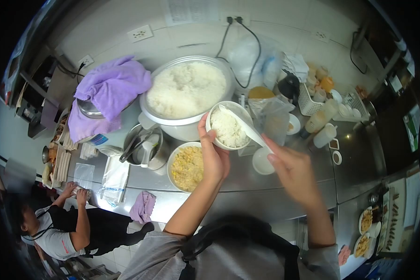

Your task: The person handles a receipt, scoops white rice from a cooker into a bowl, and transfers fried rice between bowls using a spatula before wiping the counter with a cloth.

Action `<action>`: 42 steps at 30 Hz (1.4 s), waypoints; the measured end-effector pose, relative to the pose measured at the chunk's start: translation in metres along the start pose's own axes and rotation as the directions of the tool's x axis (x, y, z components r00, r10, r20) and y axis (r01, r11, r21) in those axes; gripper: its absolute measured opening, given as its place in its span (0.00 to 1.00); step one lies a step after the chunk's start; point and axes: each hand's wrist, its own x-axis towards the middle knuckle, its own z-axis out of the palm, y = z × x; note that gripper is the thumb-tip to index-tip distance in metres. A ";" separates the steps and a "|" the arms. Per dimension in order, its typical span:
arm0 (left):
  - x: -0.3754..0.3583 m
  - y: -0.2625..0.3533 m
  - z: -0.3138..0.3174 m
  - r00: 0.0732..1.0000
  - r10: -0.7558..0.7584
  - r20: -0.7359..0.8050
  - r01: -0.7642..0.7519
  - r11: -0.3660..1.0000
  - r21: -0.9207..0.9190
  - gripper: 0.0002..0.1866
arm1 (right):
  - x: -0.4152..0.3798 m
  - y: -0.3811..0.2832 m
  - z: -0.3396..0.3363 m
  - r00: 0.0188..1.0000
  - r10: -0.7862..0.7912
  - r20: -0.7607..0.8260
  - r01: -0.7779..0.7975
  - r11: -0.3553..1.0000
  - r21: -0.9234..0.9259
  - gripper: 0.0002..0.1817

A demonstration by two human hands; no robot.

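My left hand point(215, 157) grips a small white bowl point(211, 113) filled with white rice point(228, 129). In my right hand point(291, 173) is a white rice paddle point(251, 132), its blade resting on the rice near the bowl's upper rim. Just behind the bowl stands a large rice pot point(167, 122) heaped with cooked rice. Below and left of my left hand sits a bowl of yellow and beige food point(186, 167), perhaps fried rice. A small white bowl point(264, 161) is on the counter beside my right hand.
A metal container point(159, 148) holds utensils left of the pot. Purple cloths point(112, 86) drape over a lidded vessel. Squeeze bottles point(325, 135) and white baskets point(309, 105) line the right side. A power cord point(256, 51) hangs behind. A co-worker point(65, 228) works at lower left.
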 end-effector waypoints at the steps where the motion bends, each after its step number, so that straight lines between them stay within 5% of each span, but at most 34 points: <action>1: -0.004 -0.006 0.003 0.999 -0.030 0.010 0.030 0.999 -0.016 0.30 | -0.006 0.005 -0.010 1.000 -0.014 0.025 0.014 1.000 -0.019 0.22; 4: -0.014 -0.013 0.009 0.998 -0.061 0.030 0.062 0.997 -0.042 0.32 | -0.009 0.004 -0.045 0.891 0.426 0.157 -0.454 0.820 0.348 0.19; 7: -0.020 -0.010 -0.007 0.994 -0.090 -0.060 0.083 0.991 -0.104 0.35 | 0.015 0.028 -0.044 0.960 0.279 0.014 -0.268 0.908 0.323 0.17; 8: -0.023 -0.005 -0.010 0.989 -0.090 -0.117 0.077 0.991 -0.112 0.35 | 0.028 0.034 -0.042 0.950 0.305 0.065 -0.312 0.933 0.180 0.15; 13: -0.036 0.021 -0.043 0.957 -0.039 -0.288 0.020 0.998 -0.067 0.37 | 0.120 0.056 0.040 0.986 -0.053 0.161 0.059 0.998 -0.032 0.16; 18: -0.049 0.055 -0.085 0.919 0.097 -0.383 -0.098 0.995 0.018 0.36 | 0.214 0.031 0.139 0.888 -0.402 0.222 0.459 0.765 -0.451 0.12; 25: -0.048 0.107 -0.155 0.829 0.265 -0.492 -0.237 0.964 0.120 0.33 | 0.253 0.012 0.185 0.779 -0.322 0.537 0.603 0.618 -0.504 0.09; 31: -0.025 0.123 -0.185 0.894 0.209 -0.396 -0.195 0.978 0.076 0.30 | 0.243 0.031 0.176 0.736 -0.328 0.592 0.577 0.761 -0.296 0.11; 34: -0.009 0.122 -0.183 0.891 0.184 -0.414 -0.160 0.983 0.092 0.31 | 0.251 0.033 0.163 0.701 -0.029 0.713 0.245 0.948 -0.202 0.13; 37: 0.006 0.127 -0.178 0.904 0.182 -0.387 -0.137 0.981 0.140 0.32 | 0.254 0.022 0.153 0.587 0.335 0.737 -0.209 0.942 -0.262 0.17; 40: 0.021 0.137 -0.162 0.904 0.228 -0.361 -0.174 0.969 0.177 0.30 | 0.250 0.029 0.146 0.518 0.415 0.748 -0.560 0.825 -0.071 0.19; 42: 0.033 0.141 -0.154 0.911 0.269 -0.311 -0.209 0.954 0.213 0.29 | 0.249 0.027 0.141 0.533 0.434 0.726 -0.631 0.776 -0.001 0.20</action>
